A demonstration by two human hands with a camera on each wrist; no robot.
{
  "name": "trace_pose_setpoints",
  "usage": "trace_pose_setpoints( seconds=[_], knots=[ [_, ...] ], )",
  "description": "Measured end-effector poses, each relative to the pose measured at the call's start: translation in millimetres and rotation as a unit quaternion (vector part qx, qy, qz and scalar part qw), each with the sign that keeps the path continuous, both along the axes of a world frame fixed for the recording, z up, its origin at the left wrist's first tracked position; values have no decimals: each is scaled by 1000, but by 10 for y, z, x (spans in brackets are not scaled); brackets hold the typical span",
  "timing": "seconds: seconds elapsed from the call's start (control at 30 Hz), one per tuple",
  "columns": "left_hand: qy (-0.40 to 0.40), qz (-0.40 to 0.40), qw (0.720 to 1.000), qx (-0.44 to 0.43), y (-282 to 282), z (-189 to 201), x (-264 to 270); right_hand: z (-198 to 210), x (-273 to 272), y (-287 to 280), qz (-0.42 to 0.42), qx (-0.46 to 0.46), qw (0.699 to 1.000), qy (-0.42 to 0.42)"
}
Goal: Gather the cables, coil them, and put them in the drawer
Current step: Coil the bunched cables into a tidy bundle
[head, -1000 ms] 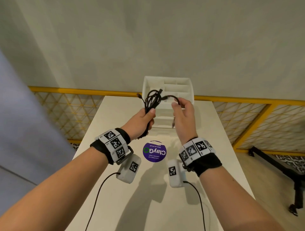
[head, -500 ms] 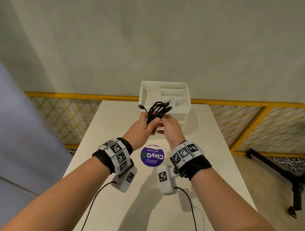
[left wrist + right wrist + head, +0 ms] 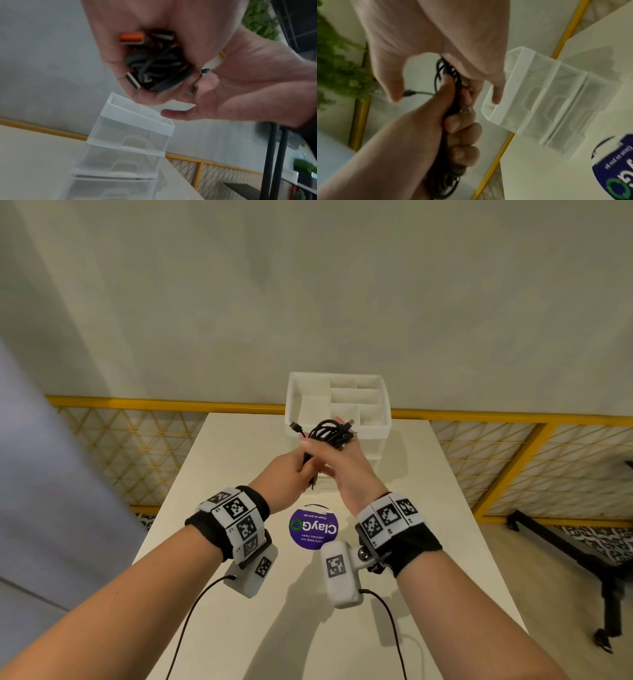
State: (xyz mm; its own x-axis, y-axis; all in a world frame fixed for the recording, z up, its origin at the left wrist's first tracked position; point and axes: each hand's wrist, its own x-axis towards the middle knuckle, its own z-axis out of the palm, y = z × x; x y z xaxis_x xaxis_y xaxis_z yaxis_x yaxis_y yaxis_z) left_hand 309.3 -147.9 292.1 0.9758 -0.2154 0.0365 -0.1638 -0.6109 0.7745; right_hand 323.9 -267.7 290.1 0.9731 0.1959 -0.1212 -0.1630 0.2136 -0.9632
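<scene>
My left hand keeps its grip clenched round the black cables, above the worktop before the drawer unit. My right hand, apart a second ago, now crosses over, grip released, fingers straight against them.

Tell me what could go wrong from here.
1. A loose plug sticks out of the cable bundle; it may snag or uncoil.
2. The drawers of the drawer unit look shut while the left hand and right hand both tend the bundle; freeing one could let it spring apart.
</scene>
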Motion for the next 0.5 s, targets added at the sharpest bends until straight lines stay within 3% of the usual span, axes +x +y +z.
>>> trace_pose_setpoints(
  seconds=[0.1,0.23,0.4,0.5],
  knots=[
    [-13,-13,998,52,-24,-37,-9,31,3,144,-67,-95,993,15],
    [-19,-43,993,110,-2,-40,-47,119,2,86,-105,-55,991,57],
    [26,-63,998,-16,23,-57,-86,109,91,3,-55,-42,997,46],
    [46,-62,996,-49,49,-56,-92,41,117,-8,-12,54,995,79]
  ],
)
